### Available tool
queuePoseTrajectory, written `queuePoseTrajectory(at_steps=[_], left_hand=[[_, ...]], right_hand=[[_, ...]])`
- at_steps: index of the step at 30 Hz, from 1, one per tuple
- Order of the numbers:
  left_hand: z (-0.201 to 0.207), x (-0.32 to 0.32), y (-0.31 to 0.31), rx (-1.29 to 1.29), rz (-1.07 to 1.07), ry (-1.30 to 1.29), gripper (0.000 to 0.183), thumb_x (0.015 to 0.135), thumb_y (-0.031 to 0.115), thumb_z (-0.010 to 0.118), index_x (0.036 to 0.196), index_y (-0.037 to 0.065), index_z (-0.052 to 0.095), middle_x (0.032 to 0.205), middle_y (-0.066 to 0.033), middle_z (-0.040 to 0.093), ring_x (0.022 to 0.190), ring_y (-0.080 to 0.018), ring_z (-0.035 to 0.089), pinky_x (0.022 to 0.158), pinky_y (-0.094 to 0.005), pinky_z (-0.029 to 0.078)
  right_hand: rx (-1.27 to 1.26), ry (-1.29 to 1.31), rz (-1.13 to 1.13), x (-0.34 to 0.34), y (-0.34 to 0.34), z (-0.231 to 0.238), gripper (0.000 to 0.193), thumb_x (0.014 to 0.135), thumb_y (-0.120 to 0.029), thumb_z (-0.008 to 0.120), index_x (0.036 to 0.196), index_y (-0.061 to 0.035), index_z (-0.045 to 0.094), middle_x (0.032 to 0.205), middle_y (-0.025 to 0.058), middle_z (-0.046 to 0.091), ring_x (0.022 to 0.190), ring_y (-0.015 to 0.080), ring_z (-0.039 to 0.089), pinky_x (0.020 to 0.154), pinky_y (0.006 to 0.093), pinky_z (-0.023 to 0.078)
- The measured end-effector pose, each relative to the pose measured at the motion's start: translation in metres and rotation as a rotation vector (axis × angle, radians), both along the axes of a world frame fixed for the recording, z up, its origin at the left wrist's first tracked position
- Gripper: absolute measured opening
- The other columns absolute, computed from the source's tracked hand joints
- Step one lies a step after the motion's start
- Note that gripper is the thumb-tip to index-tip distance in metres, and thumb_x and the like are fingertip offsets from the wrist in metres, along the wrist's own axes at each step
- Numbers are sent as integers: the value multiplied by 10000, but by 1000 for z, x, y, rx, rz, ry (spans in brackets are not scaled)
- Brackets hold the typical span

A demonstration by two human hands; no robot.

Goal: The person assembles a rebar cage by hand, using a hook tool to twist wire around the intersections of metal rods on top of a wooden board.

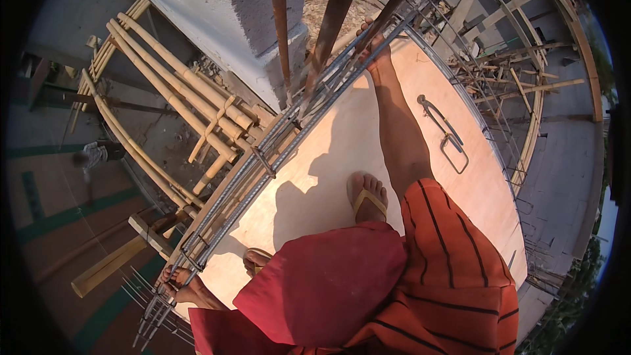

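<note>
A long bundle of steel rebar (263, 169), tied with stirrups, runs diagonally along the edge of a pale plywood sheet (335, 138). At its lower left end my left hand (176, 279) is closed around the bars. My right arm stretches far forward, and my right hand (373, 51) is closed on the bars near the upper end, beside rusty upright rods (327, 36). On the plywood to the right of my right arm lie tying pincers (442, 120) with dark handles. A bent wire stirrup (455, 158) touches their handle end.
My sandalled feet (369, 198) stand on the plywood. Bamboo poles (177, 82) are stacked left of the rebar, over a drop. A white concrete column (230, 20) rises at the top. Timber and rods (519, 69) lie at right. Another person (98, 154) is far below left.
</note>
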State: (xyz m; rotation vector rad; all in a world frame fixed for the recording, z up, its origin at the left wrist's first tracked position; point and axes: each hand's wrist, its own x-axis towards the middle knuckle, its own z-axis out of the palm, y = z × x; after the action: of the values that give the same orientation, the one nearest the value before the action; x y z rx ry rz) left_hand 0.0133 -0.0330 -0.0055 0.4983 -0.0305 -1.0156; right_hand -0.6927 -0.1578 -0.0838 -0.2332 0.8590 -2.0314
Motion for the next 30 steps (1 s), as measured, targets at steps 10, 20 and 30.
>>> queuePoseTrajectory(at_steps=[10,20,30], left_hand=[[12,-23,6,-40,0,4,70,853,46,529,857,-21,547,811,-111,563,784,-246,540,756,-358,495],[0,1,5,-16,15,-18,73,856,50,528,859,-21,542,811,-112,558,784,-247,539,758,-360,491],[-4,16,10,-12,30,-24,77,859,55,528,861,-22,536,812,-113,553,783,-248,537,760,-362,488]], right_hand=[[611,234,-199,-38,2,-96,216,930,-188,490,1045,-19,562,842,124,606,710,231,598,607,345,480],[955,896,129,-9,-27,-84,308,849,-267,521,957,-4,638,938,187,656,868,243,631,764,383,472],[1205,1571,390,14,-15,-94,251,866,-312,526,922,-105,656,937,126,652,883,233,618,760,376,469]])
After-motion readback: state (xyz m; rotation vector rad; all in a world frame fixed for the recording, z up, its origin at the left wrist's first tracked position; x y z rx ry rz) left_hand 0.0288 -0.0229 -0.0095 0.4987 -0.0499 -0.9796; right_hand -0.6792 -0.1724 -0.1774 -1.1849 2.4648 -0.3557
